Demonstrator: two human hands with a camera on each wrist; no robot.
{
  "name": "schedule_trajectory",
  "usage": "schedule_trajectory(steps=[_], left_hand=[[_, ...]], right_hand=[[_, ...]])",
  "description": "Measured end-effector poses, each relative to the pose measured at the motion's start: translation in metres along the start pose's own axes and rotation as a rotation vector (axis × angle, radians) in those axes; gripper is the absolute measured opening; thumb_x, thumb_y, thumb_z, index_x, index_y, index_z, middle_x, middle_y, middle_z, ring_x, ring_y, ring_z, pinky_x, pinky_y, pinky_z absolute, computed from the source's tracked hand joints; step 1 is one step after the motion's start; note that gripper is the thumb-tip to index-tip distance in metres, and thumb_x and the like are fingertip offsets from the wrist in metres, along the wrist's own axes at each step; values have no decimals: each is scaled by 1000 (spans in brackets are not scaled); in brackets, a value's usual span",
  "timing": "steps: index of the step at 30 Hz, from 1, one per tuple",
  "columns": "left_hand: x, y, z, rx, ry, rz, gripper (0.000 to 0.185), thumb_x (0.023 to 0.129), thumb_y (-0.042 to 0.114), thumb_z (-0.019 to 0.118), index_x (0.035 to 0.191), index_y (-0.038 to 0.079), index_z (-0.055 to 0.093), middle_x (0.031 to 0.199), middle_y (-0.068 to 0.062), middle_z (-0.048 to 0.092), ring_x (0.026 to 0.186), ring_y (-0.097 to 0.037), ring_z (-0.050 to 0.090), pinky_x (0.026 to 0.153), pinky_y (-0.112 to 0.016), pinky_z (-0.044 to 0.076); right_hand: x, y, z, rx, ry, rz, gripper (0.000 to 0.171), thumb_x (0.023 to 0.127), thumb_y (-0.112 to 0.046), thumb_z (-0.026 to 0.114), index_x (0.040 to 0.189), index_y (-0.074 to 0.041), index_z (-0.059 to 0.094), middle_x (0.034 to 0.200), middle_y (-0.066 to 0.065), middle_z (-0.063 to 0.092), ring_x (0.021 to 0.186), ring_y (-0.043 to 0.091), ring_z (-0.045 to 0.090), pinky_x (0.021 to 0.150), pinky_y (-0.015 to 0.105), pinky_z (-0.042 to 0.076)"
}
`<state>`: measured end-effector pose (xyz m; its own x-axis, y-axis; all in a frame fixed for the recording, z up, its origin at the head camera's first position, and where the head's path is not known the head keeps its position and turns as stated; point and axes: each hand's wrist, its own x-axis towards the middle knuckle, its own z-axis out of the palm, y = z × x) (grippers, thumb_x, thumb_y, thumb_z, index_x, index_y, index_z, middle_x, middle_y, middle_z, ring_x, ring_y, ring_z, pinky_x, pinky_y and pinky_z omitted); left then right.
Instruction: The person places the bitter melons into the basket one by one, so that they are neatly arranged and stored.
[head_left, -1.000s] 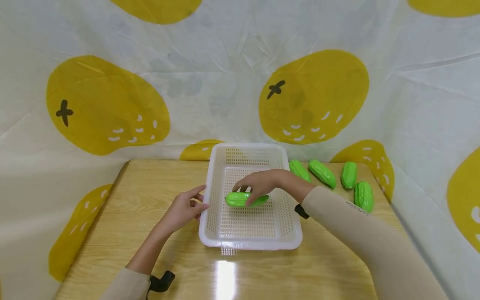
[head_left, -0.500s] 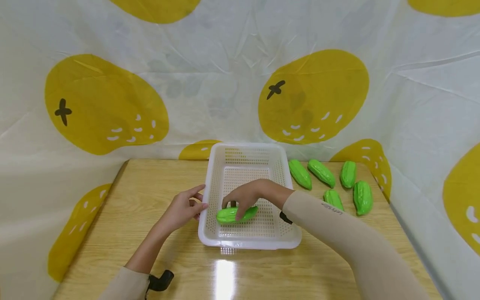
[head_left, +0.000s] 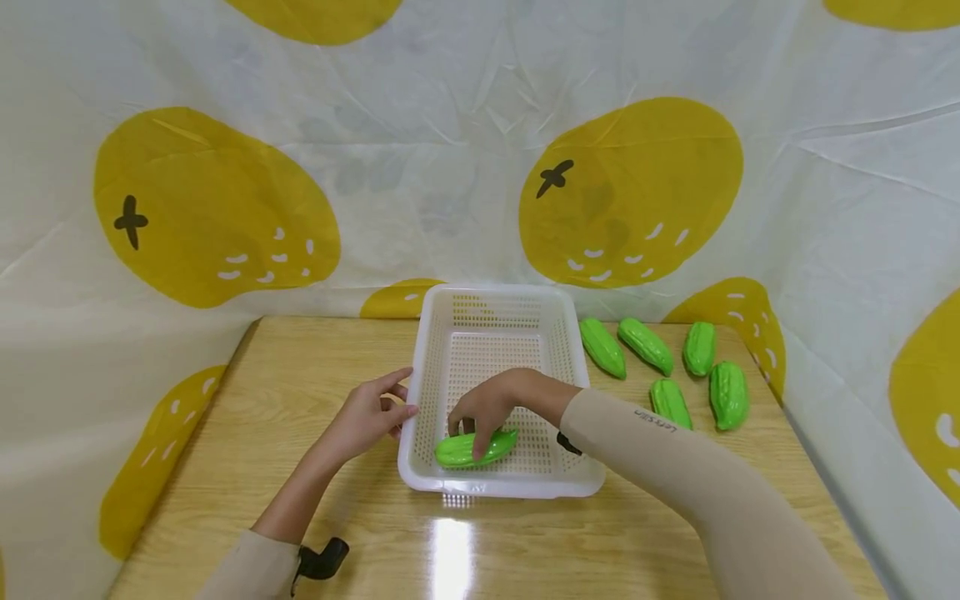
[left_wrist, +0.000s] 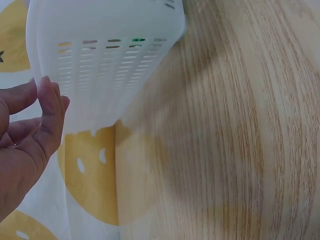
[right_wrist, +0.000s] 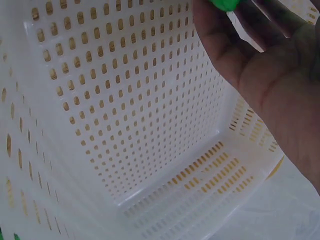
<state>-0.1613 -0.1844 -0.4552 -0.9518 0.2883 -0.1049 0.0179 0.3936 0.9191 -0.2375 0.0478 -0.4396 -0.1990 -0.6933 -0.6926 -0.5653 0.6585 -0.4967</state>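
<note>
A white perforated basket (head_left: 501,488) stands mid-table. Inside it, at the front left, lies a green ridged toy gourd (head_left: 454,452). My right hand (head_left: 480,417) reaches down into the basket and its fingers curl over the gourd, holding it at the floor. In the right wrist view, only a green tip of the gourd (right_wrist: 223,4) shows above the right hand's palm (right_wrist: 270,75), over the basket floor (right_wrist: 125,125). My left hand (head_left: 390,408) rests with relaxed fingers at the basket's left rim. The left wrist view has the left hand (left_wrist: 35,130) just beside the basket wall (left_wrist: 100,60).
Several more green gourds (head_left: 644,345) lie on the wooden table (head_left: 300,392) to the right of the basket. A white cloth with yellow fruit prints (head_left: 630,192) hangs behind the table and at both sides.
My right hand has carried the gourd from the basket's middle down to its front left. The left hand has stayed at the rim.
</note>
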Motion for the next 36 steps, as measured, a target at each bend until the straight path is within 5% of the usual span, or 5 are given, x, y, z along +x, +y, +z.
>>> schedule_trajectory(steps=[12, 18, 25, 36], left_hand=[[2, 1, 2, 9, 7, -13, 66, 96, 2, 71, 156, 0, 42, 112, -20, 64, 71, -17, 66, 63, -50, 65], [2, -1, 1, -2, 0, -16, 66, 96, 2, 71, 155, 0, 42, 112, -20, 64, 72, -17, 66, 64, -50, 65], [0, -2, 1, -7, 1, -16, 66, 96, 2, 71, 156, 0, 42, 112, -20, 65, 72, -18, 66, 64, -52, 64], [0, -4, 1, -11, 6, -12, 66, 96, 2, 71, 155, 0, 43, 113, -20, 65, 72, -18, 66, 64, -52, 64]], right_hand=[[7, -2, 11, 109, -42, -2, 43, 92, -26, 81, 126, -12, 59, 109, 1, 65, 88, 8, 62, 76, 23, 59], [10, 0, 12, 55, -28, -30, 45, 91, -29, 81, 125, -11, 59, 106, -2, 65, 88, 6, 60, 77, 21, 57], [9, -1, 14, 118, -49, -33, 47, 92, -26, 80, 130, -11, 57, 108, 0, 65, 88, 6, 61, 86, 32, 62], [10, 1, 15, 101, -37, -42, 50, 93, -30, 80, 134, -15, 56, 113, -4, 64, 98, 5, 59, 81, 19, 54]])
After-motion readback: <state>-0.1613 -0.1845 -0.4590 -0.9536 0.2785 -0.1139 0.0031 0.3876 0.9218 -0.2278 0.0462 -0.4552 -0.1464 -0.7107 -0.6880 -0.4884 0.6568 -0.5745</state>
